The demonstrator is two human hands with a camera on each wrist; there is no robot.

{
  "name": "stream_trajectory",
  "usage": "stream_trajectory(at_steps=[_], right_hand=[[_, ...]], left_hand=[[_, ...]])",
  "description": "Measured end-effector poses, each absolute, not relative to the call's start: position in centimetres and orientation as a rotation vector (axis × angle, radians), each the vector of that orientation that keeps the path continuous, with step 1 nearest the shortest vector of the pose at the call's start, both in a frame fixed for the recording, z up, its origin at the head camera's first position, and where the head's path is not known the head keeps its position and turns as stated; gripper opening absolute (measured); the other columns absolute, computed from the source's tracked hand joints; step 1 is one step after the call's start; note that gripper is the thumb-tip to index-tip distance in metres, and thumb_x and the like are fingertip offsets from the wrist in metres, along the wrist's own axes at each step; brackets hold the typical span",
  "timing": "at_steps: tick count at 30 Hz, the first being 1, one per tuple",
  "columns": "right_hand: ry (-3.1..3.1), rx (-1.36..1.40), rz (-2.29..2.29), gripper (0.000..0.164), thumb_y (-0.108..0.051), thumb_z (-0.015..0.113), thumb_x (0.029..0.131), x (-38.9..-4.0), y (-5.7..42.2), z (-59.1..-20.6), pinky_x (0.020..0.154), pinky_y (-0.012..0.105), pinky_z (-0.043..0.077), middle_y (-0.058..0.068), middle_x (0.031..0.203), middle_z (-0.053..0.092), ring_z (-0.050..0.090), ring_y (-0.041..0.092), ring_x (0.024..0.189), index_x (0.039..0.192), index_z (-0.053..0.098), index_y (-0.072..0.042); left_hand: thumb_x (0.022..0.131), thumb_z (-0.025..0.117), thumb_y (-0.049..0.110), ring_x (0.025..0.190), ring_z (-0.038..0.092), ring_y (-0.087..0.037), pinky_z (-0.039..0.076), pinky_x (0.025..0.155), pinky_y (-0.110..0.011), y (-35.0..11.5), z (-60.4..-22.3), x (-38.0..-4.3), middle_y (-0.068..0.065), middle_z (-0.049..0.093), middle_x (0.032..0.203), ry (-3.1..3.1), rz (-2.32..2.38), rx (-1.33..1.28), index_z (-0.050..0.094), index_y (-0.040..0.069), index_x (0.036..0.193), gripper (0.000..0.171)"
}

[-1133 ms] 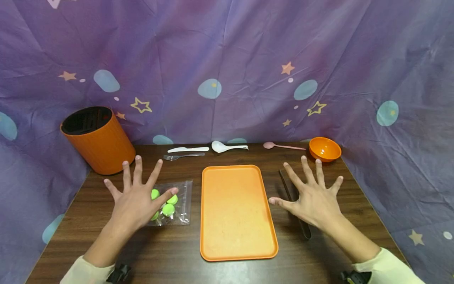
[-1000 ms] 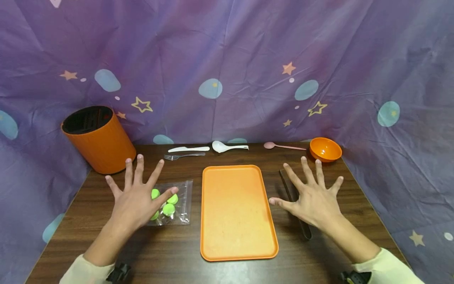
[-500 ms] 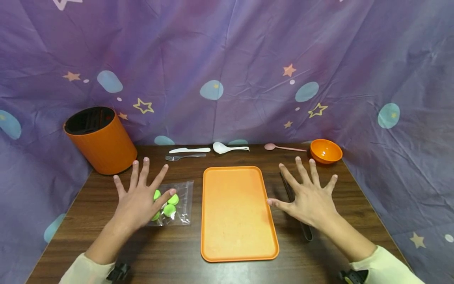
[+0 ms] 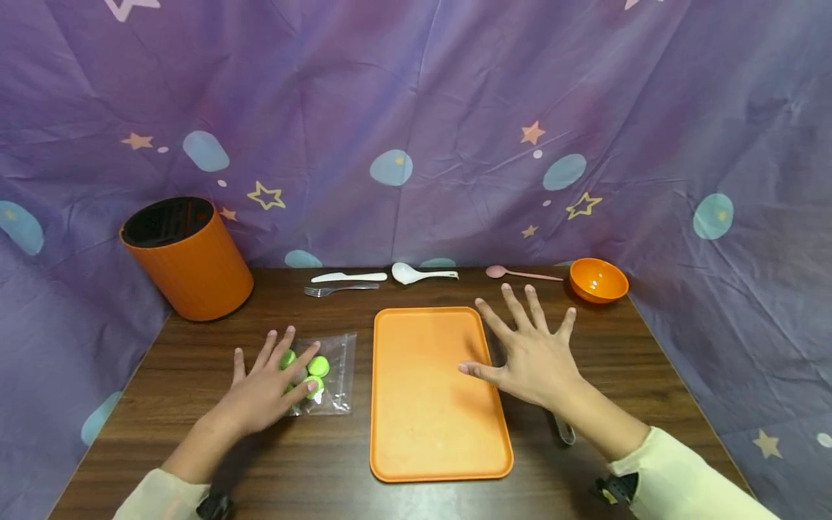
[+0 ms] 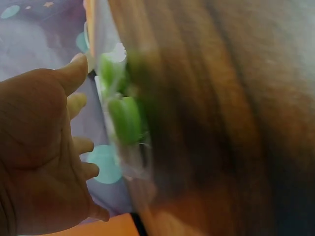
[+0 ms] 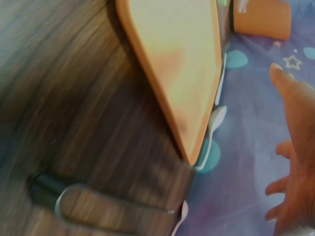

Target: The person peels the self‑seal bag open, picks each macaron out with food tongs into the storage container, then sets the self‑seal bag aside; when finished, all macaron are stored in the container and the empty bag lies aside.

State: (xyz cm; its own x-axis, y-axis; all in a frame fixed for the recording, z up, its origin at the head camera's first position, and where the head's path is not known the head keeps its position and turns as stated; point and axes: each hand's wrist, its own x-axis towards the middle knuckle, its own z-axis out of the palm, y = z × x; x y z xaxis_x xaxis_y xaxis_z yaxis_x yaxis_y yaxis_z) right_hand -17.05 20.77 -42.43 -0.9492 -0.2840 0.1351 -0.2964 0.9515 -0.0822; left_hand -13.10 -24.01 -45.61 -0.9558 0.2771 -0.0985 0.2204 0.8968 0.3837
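Observation:
My left hand (image 4: 260,393) hovers over a clear zip bag (image 4: 341,375), its fingers spread and holding nothing. Several round green macaron-like pieces (image 4: 318,367) are in the bag, partly covered by that hand in the head view. In the left wrist view the bagged green pieces (image 5: 125,118) lie beyond the palm, blurred. My right hand (image 4: 536,361) is in the air by the right edge of an orange tray (image 4: 438,390), fingers spread, grasping nothing. Beneath it lie metal tongs (image 4: 564,427), mostly hidden by the hand; the right wrist view shows the tongs' curved end (image 6: 61,204).
At the back lie a white knife (image 4: 349,277), a clear fork (image 4: 341,289), a white ladle (image 4: 406,274) and a pink spoon (image 4: 497,271). An orange bowl (image 4: 598,282) stands back right. An orange cylindrical holder (image 4: 201,271) stands back left. A purple curtain (image 4: 416,130) hangs behind.
My left hand has come down and toward the bag. My right hand has shifted left, from over the tongs to the tray's right edge. The objects have stayed put.

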Motion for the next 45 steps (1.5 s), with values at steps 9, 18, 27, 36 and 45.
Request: stream_trajectory(at_steps=[9, 18, 27, 36, 45], right_hand=[[-2.930, 0.626, 0.146, 0.105, -0.097, 0.054, 0.088, -18.7, 16.3, -43.4, 0.118, 0.097, 0.001, 0.005, 0.188, 0.015, 0.007, 0.040, 0.175, 0.175, 0.027, -0.046], [-2.893, 0.933, 0.255, 0.076, -0.070, 0.058, 0.106, -20.5, 11.3, -44.7, 0.118, 0.096, 0.016, 0.010, 0.181, 0.038, 0.026, 0.042, 0.171, 0.169, 0.047, -0.031], [-2.855, 1.189, 0.329, 0.062, -0.055, 0.065, 0.109, -22.8, 5.2, -46.4, 0.114, 0.079, 0.045, 0.008, 0.159, 0.062, 0.054, 0.038, 0.148, 0.158, 0.062, -0.018], [-2.815, 1.228, 0.475, 0.032, -0.033, 0.070, 0.110, -25.4, 0.6, -47.6, 0.092, 0.054, 0.061, 0.004, 0.131, 0.075, 0.062, 0.029, 0.115, 0.134, 0.079, -0.015], [-2.840, 1.176, 0.493, 0.018, -0.020, 0.079, 0.102, -26.4, -1.1, -48.5, 0.086, 0.044, 0.057, 0.001, 0.121, 0.077, 0.062, 0.024, 0.107, 0.119, 0.084, -0.017]], left_hand=[[0.111, 0.056, 0.059, 0.169, 0.010, -0.057, -0.007, 0.115, -0.098, -24.7, -47.0, -13.0, -0.022, 0.016, 0.185, 2.877, 0.522, 0.362, 0.041, 0.030, 0.172, 0.070], [0.111, 0.054, 0.062, 0.168, 0.008, -0.058, -0.010, 0.113, -0.098, -25.4, -46.9, -13.0, -0.022, 0.011, 0.185, 2.842, 0.520, 0.344, 0.038, 0.032, 0.173, 0.071], [0.111, 0.053, 0.063, 0.169, 0.006, -0.058, -0.012, 0.113, -0.097, -25.8, -46.7, -13.3, -0.022, 0.007, 0.186, 2.812, 0.546, 0.323, 0.037, 0.034, 0.174, 0.071], [0.112, 0.053, 0.060, 0.169, 0.000, -0.058, -0.012, 0.113, -0.097, -25.3, -46.8, -13.5, -0.023, 0.005, 0.186, 2.815, 0.566, 0.338, 0.036, 0.032, 0.174, 0.070], [0.114, 0.047, 0.059, 0.171, -0.003, -0.054, -0.012, 0.117, -0.095, -25.2, -47.4, -13.6, -0.018, 0.003, 0.187, 2.828, 0.556, 0.360, 0.035, 0.036, 0.174, 0.065]])
